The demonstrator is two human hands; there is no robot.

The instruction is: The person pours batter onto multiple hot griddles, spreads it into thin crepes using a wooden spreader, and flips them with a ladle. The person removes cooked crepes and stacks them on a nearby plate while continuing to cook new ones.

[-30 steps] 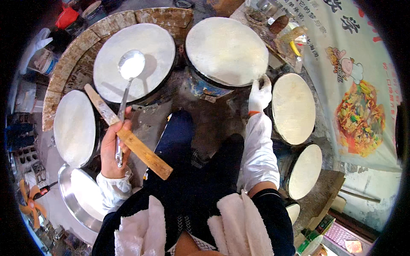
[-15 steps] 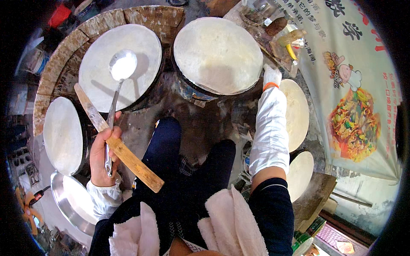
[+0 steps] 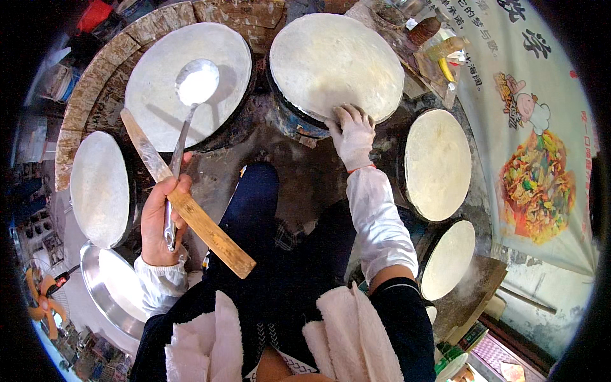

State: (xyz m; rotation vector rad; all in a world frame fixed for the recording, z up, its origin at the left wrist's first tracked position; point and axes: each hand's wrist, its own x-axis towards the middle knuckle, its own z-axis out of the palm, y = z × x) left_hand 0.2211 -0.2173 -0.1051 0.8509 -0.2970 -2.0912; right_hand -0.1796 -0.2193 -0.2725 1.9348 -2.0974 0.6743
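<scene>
Head view: a pale round sheet (image 3: 336, 60) lies on a dark-rimmed griddle (image 3: 286, 113) at upper centre, covering it nearly to the edge. At the griddle's near edge, right of its middle, is the gloved right hand (image 3: 353, 139), fingers bent and close together; whether they pinch the sheet cannot be told.

Bare, the left hand (image 3: 162, 213) is closed around a metal ladle (image 3: 181, 143) and a wooden strip (image 3: 210, 226), which cross at the grip. The ladle's bowl appears over a second griddle's pale sheet (image 3: 156, 63), left of the first. Outside these lie a left sheet (image 3: 100, 191), a right sheet (image 3: 438, 165) and a lower right sheet (image 3: 449, 261), all round and pale.

Below the left sheet stands a metal basin (image 3: 91, 280) with white contents. A curved, tiled-looking rim (image 3: 105, 67) borders the upper left griddle; near the lower left is an orange-bladed fan (image 3: 46, 302).

At right hangs a pale banner (image 3: 487, 137): large and small dark characters along its top, red characters down its right side, a cartoon chef (image 3: 531, 109) and, beneath, a pictured dish (image 3: 540, 188).
</scene>
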